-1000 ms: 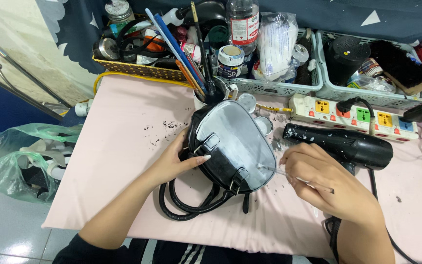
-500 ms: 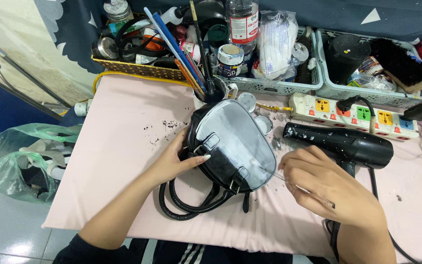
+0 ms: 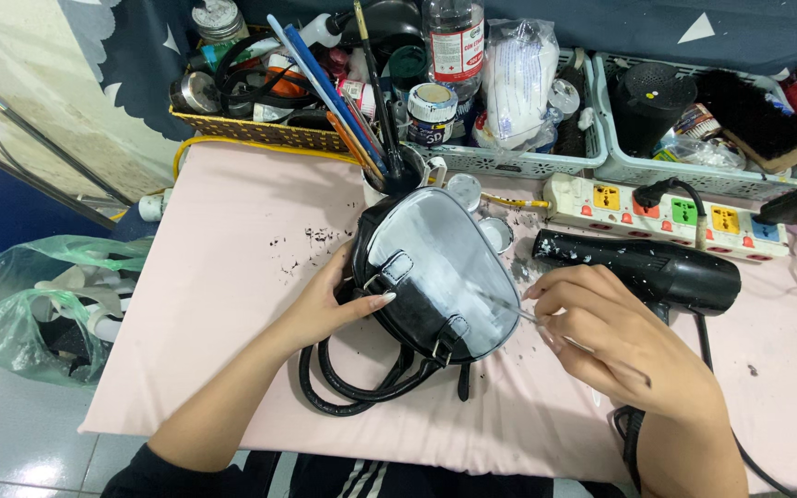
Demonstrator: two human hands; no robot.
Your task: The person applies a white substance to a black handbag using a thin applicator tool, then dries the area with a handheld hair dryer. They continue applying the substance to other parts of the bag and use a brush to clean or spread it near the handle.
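With the left hand (image 3: 329, 309) pressed flat against the black handbag (image 3: 431, 277) mid-table and the right hand (image 3: 615, 346) pinching a thin brush (image 3: 509, 309) (handle mostly hidden), the person would probably do best with light, even strokes while keeping that bag pinned.

Bright, even overhead light; colours clear. Shadows soft and short under left hand (image 3: 329, 309) and right hand (image 3: 620, 341) on pink table (image 3: 232, 231). Broad whitish glare across glossy panel of black handbag (image 3: 435, 272); small highlights on floor tiles at lower left. Focus sharp at centre, fine detail softer in cluttered baskets (image 3: 528, 161) at top. Wide-angle lens bends straight lines near edges. No motion blur.
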